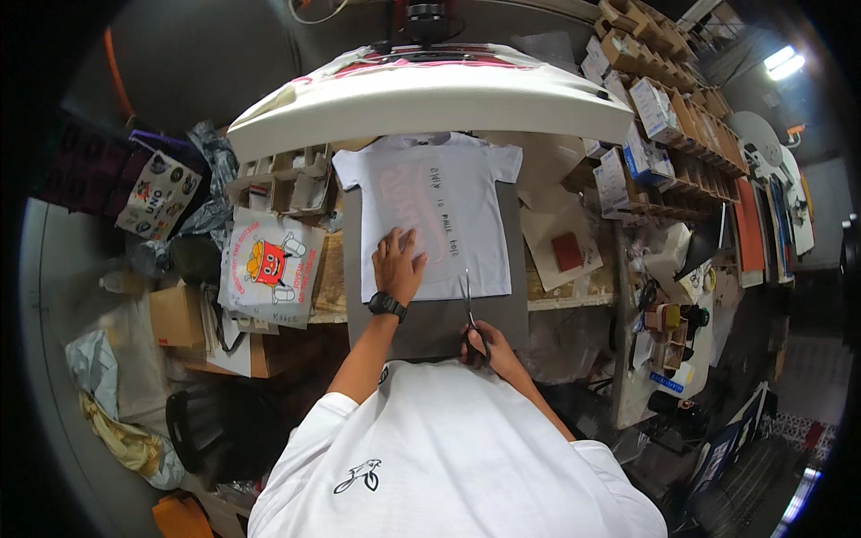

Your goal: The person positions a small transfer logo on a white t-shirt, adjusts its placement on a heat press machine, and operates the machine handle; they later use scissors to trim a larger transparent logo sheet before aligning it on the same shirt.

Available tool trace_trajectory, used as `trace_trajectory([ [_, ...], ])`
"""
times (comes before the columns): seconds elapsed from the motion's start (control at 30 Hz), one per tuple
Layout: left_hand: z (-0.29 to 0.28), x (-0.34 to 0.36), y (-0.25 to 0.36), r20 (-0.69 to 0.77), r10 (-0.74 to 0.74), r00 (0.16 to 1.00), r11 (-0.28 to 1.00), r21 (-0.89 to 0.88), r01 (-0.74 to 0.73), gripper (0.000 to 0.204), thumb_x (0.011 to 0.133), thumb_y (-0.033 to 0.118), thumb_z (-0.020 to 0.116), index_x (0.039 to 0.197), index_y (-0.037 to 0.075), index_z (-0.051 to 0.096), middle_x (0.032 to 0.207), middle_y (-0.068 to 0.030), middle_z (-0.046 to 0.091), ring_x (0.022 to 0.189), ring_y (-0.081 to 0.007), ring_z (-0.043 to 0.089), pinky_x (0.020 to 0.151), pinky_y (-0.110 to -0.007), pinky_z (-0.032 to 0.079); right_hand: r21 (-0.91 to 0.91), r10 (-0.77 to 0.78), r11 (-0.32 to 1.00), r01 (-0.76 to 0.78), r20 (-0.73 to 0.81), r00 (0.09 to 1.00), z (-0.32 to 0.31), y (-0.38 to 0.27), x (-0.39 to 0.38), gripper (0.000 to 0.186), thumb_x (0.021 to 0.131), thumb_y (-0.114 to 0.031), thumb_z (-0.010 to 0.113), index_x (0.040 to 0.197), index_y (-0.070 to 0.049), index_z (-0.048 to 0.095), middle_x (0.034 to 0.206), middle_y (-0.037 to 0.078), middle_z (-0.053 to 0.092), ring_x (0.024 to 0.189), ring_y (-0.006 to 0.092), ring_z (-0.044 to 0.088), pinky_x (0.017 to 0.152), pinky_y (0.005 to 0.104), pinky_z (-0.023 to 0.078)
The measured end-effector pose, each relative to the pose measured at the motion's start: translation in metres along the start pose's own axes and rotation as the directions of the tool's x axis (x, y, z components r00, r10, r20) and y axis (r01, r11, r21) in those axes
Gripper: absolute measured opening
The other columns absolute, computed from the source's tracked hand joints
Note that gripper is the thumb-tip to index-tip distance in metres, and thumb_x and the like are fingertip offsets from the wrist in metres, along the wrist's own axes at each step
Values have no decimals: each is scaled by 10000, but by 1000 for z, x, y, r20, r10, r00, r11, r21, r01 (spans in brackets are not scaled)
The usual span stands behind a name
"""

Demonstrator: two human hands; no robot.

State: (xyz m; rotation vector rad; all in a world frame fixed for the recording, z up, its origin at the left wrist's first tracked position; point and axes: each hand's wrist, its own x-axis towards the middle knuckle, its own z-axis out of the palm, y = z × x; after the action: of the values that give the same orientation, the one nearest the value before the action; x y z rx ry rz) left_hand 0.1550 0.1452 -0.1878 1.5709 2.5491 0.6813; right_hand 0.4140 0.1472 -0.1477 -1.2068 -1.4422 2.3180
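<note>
A small white T-shirt [496,172] lies spread on a grey press bed [439,332] in front of me. Over its chest is a translucent sheet [466,184] with a faint pinkish design and dark handwriting. My left hand [399,264] rests flat on the sheet's lower left, fingers apart, a black watch on the wrist. Near the bed's front right edge, my right hand [499,348] grips a pair of scissors [471,309]. Their blades point away from me over the shirt's lower hem and look slightly apart.
The thick white upper plate [430,112] of a heat press overhangs the shirt's collar. Left of the bed lies a printed sheet with a red cartoon [269,264], near a cardboard divider box [291,179]. Stacked boxes [655,108] and a dark red block [567,252] are to the right.
</note>
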Motion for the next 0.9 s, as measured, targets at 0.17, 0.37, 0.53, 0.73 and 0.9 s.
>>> trace_trajectory([
  [0.17, 8, 0, 1, -53, 106, 993, 994, -19, -107, 528, 881, 308, 662, 1351, 94, 554, 1457, -158, 427, 1317, -381, 406, 1092, -505, 331, -30, 41, 999, -43, -68, 997, 11, -4, 15, 543, 891, -520, 679, 1088, -24, 577, 763, 32, 613, 627, 132, 618, 476, 245, 418],
  [0.37, 6, -6, -1, 50, 173, 984, 983, -66, -169, 561, 917, 341, 611, 1395, 72, 491, 1529, -166, 346, 1421, -370, 296, 1166, -507, 243, -136, -39, 991, 17, -167, 985, 22, -13, 32, 579, 904, -530, 659, 1134, -4, 586, 716, 37, 617, 587, 117, 622, 444, 233, 393],
  [0.53, 14, -11, -2, 91, 157, 983, 987, -49, -153, 558, 965, 349, 542, 1441, 77, 442, 1561, -169, 303, 1460, -364, 239, 1184, -510, 209, -63, -71, 996, 59, -218, 973, 35, -11, 30, 511, 892, -388, 733, 1085, 62, 587, 710, 40, 574, 629, 113, 571, 502, 284, 467],
  [0.73, 19, -13, -8, 90, 189, 978, 982, -15, -188, 567, 987, 365, 498, 1475, 92, 404, 1584, -158, 270, 1475, -347, 213, 1189, -508, 190, -90, -95, 993, 77, -213, 972, 39, 6, 28, 500, 894, -386, 732, 1054, 65, 588, 680, 38, 574, 583, 104, 547, 494, 276, 453],
  [0.9, 16, -14, -9, 96, 194, 976, 981, -43, -190, 570, 991, 357, 488, 1489, 98, 387, 1590, -160, 257, 1479, -350, 200, 1190, -513, 177, -130, -93, 989, 68, -199, 976, 41, 3, 30, 542, 894, -393, 728, 1120, 76, 578, 681, 49, 566, 577, 121, 552, 496, 285, 473],
])
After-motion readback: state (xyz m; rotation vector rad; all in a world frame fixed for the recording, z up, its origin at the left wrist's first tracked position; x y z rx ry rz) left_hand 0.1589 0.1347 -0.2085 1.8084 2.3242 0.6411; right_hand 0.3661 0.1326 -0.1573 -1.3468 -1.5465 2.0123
